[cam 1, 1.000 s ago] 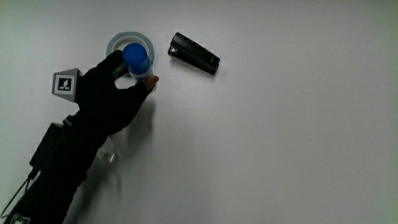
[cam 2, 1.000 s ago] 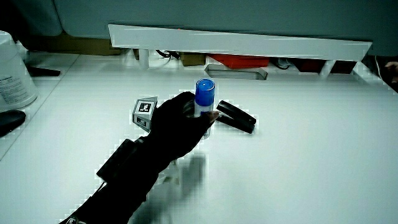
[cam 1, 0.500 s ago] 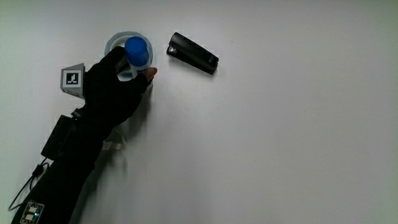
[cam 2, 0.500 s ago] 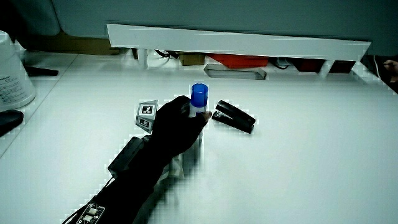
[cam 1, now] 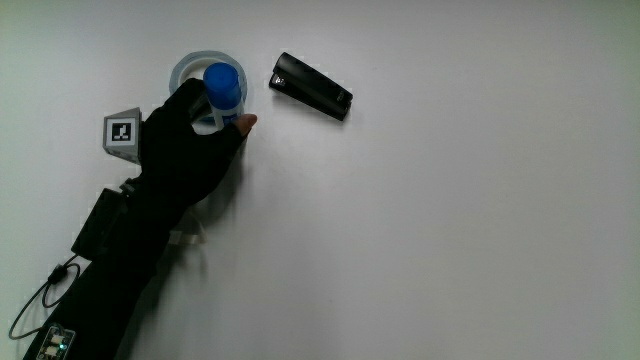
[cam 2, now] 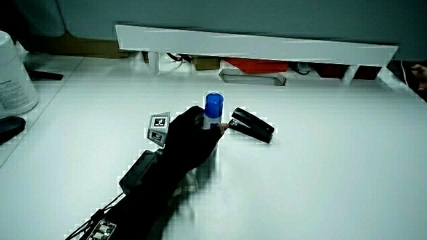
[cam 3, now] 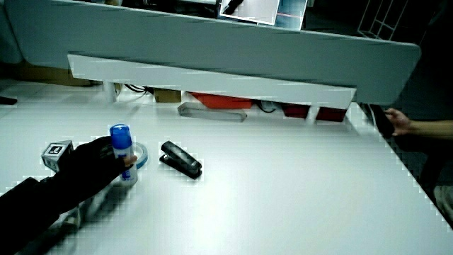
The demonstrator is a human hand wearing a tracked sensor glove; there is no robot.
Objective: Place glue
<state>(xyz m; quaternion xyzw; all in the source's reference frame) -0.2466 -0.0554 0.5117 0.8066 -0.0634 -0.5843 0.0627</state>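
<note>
The glue stick (cam 1: pixel 223 82) has a blue cap and a white body and stands upright. The black-gloved hand (cam 1: pixel 200 130) is shut on the body, below the cap. In both side views the glue (cam 2: pixel 213 108) (cam 3: pixel 121 140) rises out of the hand (cam 2: pixel 190 133) (cam 3: pixel 92 166). From above, its cap covers part of a pale blue tape roll (cam 1: pixel 184 68). In a side view the roll (cam 3: pixel 141 151) lies flat just past the glue's base. I cannot tell whether the base touches the table.
A black stapler (cam 1: pixel 311 86) (cam 2: pixel 251 126) (cam 3: pixel 181 159) lies beside the tape roll, a short way from the hand. A white canister (cam 2: pixel 13 77) stands at the table's edge. The low partition (cam 3: pixel 212 78) has boxes under it.
The hand has carried the glue a little farther from the person, onto the tape roll's edge, and lowered it. The stapler and roll have not moved.
</note>
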